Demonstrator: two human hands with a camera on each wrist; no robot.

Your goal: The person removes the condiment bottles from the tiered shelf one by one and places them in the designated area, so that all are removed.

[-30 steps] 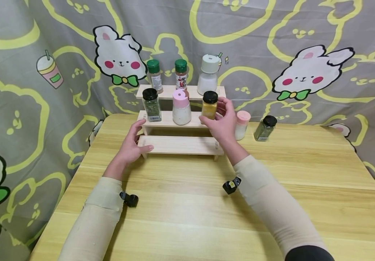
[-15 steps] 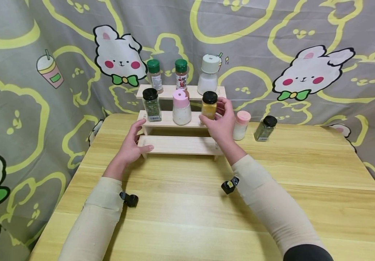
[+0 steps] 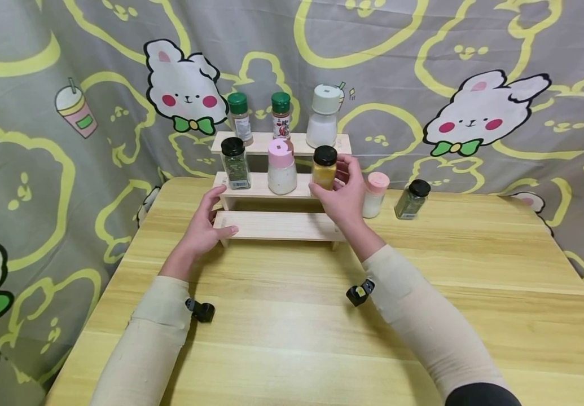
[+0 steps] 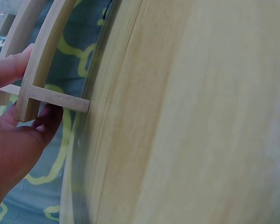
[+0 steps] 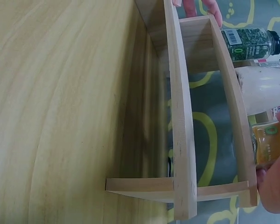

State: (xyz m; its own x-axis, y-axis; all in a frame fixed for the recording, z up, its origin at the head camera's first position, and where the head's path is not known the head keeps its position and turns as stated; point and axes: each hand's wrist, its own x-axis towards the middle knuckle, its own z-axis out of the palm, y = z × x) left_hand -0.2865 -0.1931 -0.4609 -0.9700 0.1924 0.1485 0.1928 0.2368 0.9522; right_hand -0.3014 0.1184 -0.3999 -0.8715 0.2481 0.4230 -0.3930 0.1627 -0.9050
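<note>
My right hand [image 3: 343,190] pinches a spice jar of yellow powder [image 3: 324,176] with a black lid, upright at the right end of the rack's middle step. In the right wrist view, the base of this yellow jar [image 5: 269,142] is at or very near the step's edge. At the left end, my left hand [image 3: 204,224] grips the three-step wooden rack [image 3: 281,225], thumb over the lowest step. A pink-lidded shaker [image 3: 282,169] and a black-lidded jar of green herbs [image 3: 236,164] stand on the middle step, left of the yellow jar.
Two green-capped bottles [image 3: 241,121] [image 3: 281,117] and a white-lidded shaker [image 3: 323,118] stand on the top step. Right of the rack, a pink-lidded shaker [image 3: 374,195] and another herb jar [image 3: 412,199] stand on the wooden table [image 3: 281,327]. A patterned curtain [image 3: 388,67] hangs behind.
The yellow jar has come down slightly toward the middle step in my right hand. My left hand keeps its grip on the rack.
</note>
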